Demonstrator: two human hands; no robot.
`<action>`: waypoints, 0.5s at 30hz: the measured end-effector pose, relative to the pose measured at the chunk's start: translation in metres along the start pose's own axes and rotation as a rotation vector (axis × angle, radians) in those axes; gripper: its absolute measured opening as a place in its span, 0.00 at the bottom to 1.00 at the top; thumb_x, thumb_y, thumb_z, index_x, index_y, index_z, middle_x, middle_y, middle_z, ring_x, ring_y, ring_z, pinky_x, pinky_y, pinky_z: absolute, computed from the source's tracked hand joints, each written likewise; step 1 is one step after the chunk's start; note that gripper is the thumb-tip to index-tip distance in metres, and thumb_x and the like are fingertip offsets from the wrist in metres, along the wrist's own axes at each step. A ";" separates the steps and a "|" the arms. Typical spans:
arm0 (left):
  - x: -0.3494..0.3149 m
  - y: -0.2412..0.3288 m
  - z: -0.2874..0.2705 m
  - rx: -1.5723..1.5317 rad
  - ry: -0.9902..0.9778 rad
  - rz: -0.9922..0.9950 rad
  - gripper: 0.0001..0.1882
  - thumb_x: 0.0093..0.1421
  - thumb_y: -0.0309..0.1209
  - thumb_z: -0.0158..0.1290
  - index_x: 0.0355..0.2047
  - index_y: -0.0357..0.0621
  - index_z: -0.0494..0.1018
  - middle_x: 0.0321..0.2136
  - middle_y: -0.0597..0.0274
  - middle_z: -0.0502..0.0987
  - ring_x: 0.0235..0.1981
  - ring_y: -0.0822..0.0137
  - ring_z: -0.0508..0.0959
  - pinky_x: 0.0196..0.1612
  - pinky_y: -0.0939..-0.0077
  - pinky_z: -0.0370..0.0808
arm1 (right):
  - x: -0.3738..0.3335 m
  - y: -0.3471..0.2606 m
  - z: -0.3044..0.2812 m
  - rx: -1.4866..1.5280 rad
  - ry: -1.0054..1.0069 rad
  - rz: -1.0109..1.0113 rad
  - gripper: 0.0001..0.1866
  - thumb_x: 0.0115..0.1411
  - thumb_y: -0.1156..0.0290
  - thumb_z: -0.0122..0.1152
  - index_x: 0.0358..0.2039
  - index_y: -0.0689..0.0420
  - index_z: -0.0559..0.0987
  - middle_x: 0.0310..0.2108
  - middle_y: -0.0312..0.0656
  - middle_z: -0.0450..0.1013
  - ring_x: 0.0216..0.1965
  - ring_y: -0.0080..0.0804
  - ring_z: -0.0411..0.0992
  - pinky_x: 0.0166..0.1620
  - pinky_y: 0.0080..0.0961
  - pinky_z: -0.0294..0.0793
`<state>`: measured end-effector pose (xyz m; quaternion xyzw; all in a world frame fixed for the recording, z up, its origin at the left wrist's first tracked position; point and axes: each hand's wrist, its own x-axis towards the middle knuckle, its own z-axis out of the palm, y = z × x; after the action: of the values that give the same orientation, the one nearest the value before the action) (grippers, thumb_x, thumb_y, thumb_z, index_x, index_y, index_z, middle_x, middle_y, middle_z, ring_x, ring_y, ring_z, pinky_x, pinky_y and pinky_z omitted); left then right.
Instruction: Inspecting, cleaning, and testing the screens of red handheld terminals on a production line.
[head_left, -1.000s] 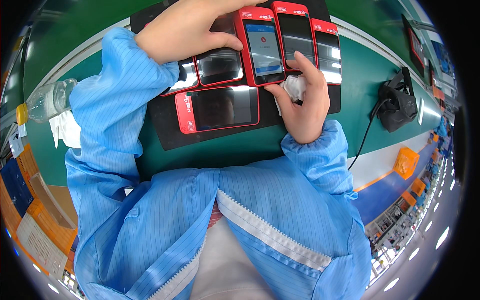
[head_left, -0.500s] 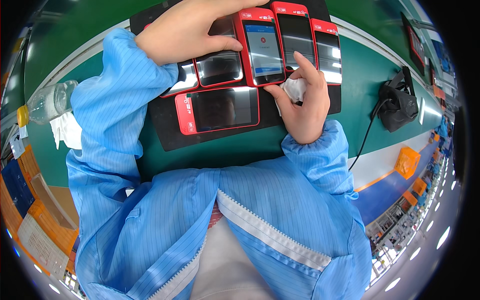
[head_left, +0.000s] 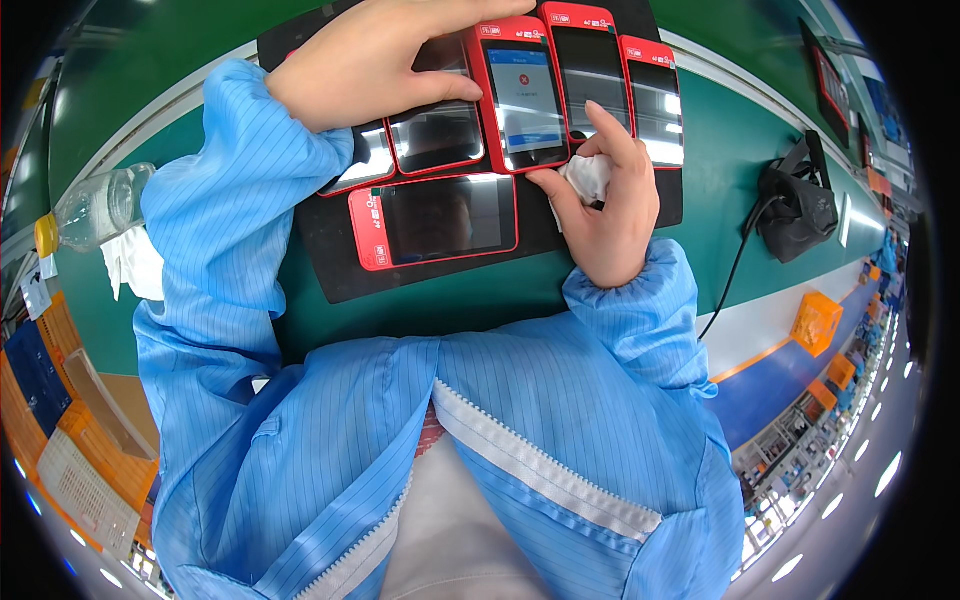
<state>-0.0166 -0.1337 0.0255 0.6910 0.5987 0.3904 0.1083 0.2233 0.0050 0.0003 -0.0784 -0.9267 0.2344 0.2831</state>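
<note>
A red handheld terminal (head_left: 524, 95) with a lit blue and white screen lies at the middle of a black mat (head_left: 335, 268). My left hand (head_left: 365, 65) holds it from above, thumb along its left edge and fingers reaching over its top. At its lower right corner my right thumb touches the casing. My right hand (head_left: 615, 215) is curled round a crumpled white cloth (head_left: 588, 180). More red terminals with dark screens flank the lit one, such as a terminal on the right (head_left: 655, 105). Another terminal (head_left: 435, 222) lies sideways just below.
The mat rests on a green table (head_left: 725, 200). Left of my sleeve lie a clear bottle (head_left: 100, 205) with a yellow cap and a white tissue (head_left: 133, 262). A black device with a cable (head_left: 797, 200) sits at the right. Beyond it is an orange bin (head_left: 816, 323).
</note>
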 end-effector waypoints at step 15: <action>0.008 0.017 -0.007 0.078 -0.152 -0.277 0.40 0.53 0.34 0.66 0.65 0.41 0.64 0.57 0.47 0.73 0.52 0.53 0.71 0.60 0.65 0.64 | 0.000 0.002 -0.001 0.001 -0.007 0.008 0.41 0.43 0.68 0.80 0.58 0.55 0.72 0.30 0.40 0.71 0.29 0.35 0.70 0.32 0.29 0.72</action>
<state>-0.0085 -0.1332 0.0440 0.6330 0.6932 0.2945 0.1792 0.2240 0.0072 -0.0003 -0.0812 -0.9271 0.2365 0.2791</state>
